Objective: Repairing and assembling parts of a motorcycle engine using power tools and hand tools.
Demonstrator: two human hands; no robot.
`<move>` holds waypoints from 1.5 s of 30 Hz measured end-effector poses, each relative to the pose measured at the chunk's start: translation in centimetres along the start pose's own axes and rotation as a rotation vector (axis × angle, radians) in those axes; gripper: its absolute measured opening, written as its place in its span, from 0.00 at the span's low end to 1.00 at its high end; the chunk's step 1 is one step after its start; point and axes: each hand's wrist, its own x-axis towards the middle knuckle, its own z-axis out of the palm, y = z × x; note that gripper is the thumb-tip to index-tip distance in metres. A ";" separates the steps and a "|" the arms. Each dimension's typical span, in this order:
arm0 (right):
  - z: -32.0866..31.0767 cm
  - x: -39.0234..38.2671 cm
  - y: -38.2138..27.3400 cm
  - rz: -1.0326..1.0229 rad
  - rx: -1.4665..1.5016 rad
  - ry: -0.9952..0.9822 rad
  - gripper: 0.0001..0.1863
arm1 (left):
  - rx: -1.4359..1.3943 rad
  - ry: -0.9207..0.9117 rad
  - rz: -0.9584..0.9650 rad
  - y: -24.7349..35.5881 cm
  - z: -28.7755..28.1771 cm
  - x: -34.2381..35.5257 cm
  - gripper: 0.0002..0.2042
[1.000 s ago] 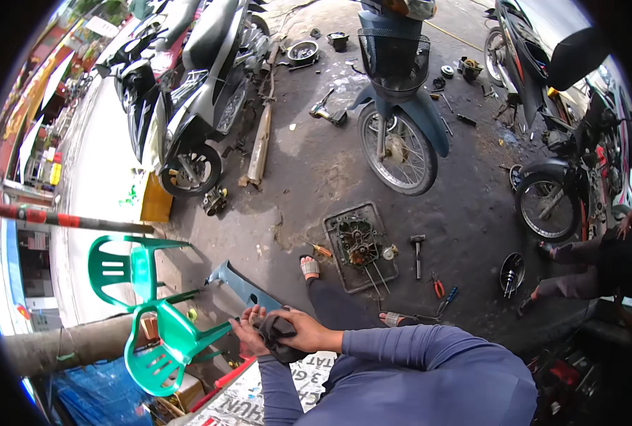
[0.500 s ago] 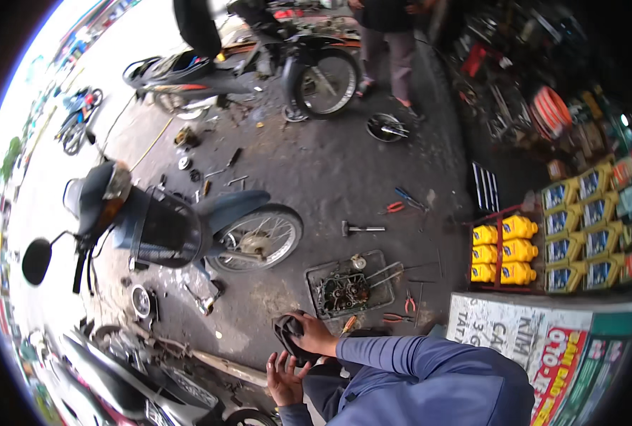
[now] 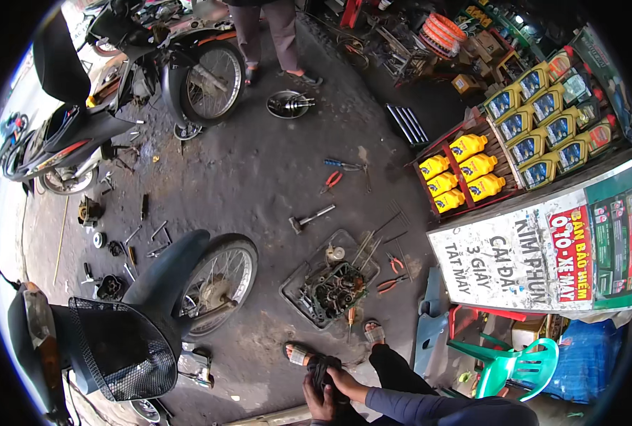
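Observation:
My left hand [image 3: 319, 403] and my right hand [image 3: 348, 385] are together low in the view, just in front of my sandalled feet. Between them is a crumpled black cloth [image 3: 323, 368], with the fingers of both hands closed on it. Its exact shape is partly hidden by the hands. Beyond my feet an oily engine part [image 3: 333, 290] lies in a shallow metal tray [image 3: 288, 292] on the ground. An orange-handled screwdriver [image 3: 351, 317] rests by the tray's near edge.
Pliers [image 3: 392, 284] and a hammer [image 3: 311, 219] lie around the tray. A motorbike with a mesh basket [image 3: 121, 351] stands left. Yellow bottles [image 3: 466, 145] fill a rack at right, beyond a signboard [image 3: 504, 259] and a green chair [image 3: 521, 362]. A person [image 3: 266, 35] stands at the back.
My view has swung to the right, bringing the chair and my feet in. The left hand, earlier spread open beside the black cloth, now closes on it; the right hand still grips it.

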 end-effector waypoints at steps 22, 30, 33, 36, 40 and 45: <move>-21.6 1.0 17.8 -0.075 -0.769 -0.052 0.24 | 0.812 -0.382 -0.868 -14.1 -14.7 -13.8 0.32; -27.5 1.1 14.0 -0.360 -1.157 -0.752 0.05 | 0.608 -0.278 -0.571 -14.9 2.8 -20.8 0.14; -28.7 -0.7 12.5 -0.172 -1.043 -1.291 0.08 | 0.723 -0.557 -0.620 -10.3 5.3 -16.2 0.12; -28.7 1.3 15.1 -0.364 -0.852 -1.194 0.10 | 0.199 -1.000 -0.326 -10.6 5.4 -16.9 0.09; -24.1 9.1 13.4 -0.485 -0.561 -0.598 0.09 | 0.230 -1.375 -0.288 -8.5 9.7 -12.8 0.11; -21.5 16.7 17.2 -1.025 -0.465 -0.431 0.09 | 0.104 -0.712 0.001 -14.3 12.4 2.1 0.06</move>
